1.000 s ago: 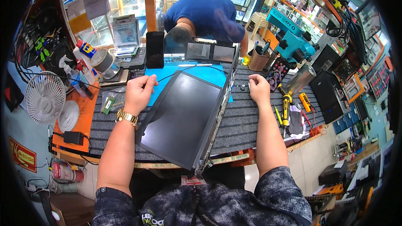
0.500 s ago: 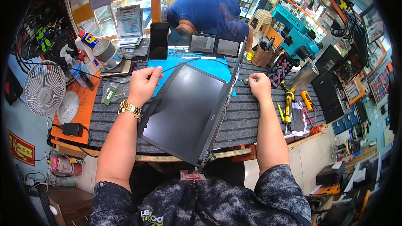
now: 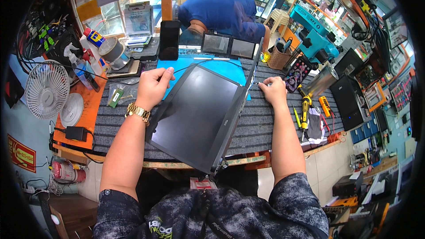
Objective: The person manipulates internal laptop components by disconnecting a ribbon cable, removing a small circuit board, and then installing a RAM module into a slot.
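One laptop (image 3: 201,117) stood open, bezel (image 3: 223,132) around its screen (image 3: 192,108), the work seemingly unfinished, while the left hand (image 3: 154,86) curled loosely and the right hand (image 3: 273,91) pinched narrowly, contents unclear.

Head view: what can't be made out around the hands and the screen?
Left hand, head view: its own back hides whether its grip holds the black cable.
Right hand, head view: whatever it may pinch is too small to identify.
Dark screen, head view: its front hides its back.
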Motion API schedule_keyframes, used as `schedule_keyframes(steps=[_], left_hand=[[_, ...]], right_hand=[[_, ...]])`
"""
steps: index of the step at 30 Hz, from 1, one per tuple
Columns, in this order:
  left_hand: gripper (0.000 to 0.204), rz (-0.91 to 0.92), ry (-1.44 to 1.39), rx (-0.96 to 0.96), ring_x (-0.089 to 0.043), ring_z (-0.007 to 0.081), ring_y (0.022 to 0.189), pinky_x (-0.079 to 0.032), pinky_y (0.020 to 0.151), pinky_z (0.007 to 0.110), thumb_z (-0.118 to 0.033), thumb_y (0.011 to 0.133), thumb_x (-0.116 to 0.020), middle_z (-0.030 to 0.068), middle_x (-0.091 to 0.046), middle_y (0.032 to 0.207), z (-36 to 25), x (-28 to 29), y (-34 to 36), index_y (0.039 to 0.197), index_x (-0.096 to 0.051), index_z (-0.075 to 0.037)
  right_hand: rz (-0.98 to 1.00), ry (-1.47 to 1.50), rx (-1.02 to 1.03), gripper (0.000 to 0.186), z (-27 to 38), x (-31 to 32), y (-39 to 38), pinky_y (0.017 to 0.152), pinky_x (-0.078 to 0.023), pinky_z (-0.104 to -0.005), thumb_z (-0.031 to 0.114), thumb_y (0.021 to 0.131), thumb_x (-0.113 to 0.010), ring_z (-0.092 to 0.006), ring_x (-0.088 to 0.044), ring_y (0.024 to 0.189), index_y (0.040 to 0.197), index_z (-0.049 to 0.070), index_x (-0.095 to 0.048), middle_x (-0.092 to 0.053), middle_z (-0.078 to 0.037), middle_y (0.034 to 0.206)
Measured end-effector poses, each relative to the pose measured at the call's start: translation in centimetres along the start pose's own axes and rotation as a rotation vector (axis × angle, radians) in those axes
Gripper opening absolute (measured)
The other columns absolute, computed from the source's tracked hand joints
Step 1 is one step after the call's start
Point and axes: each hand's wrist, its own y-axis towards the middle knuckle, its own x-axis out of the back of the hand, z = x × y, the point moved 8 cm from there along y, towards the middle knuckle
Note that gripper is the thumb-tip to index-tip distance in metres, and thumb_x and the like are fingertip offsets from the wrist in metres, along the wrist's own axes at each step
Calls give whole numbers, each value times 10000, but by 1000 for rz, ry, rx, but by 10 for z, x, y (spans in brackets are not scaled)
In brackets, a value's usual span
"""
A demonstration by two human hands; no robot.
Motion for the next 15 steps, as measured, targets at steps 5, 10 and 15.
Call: schedule_keyframes(steps=[5,10,15], left_hand=[[483,-1,9,8,-637,109,592,-491,586,303,-366,1122,-667,42,-680,628,1,0,0,841,-798,5],[477,-17,-25,-17,-597,99,559,-453,554,301,-388,1104,-696,40,-665,614,2,0,1,857,-811,2],[479,-11,-15,7,-590,94,566,-446,556,298,-393,1104,-697,36,-661,616,5,-1,0,860,-812,2]], right_hand=[[-9,20,9,238,-3,-3,2,1045,-526,-518,358,836,-892,-357,-655,1248,947,152,-850,-734,-103,1249],[-20,19,31,212,-4,-4,2,1041,-528,-525,331,856,-869,-358,-659,1248,973,155,-849,-734,-105,1250],[45,61,3,187,-8,-9,4,1083,-484,-582,298,898,-852,-359,-613,1311,1011,150,-838,-705,-91,1301]])
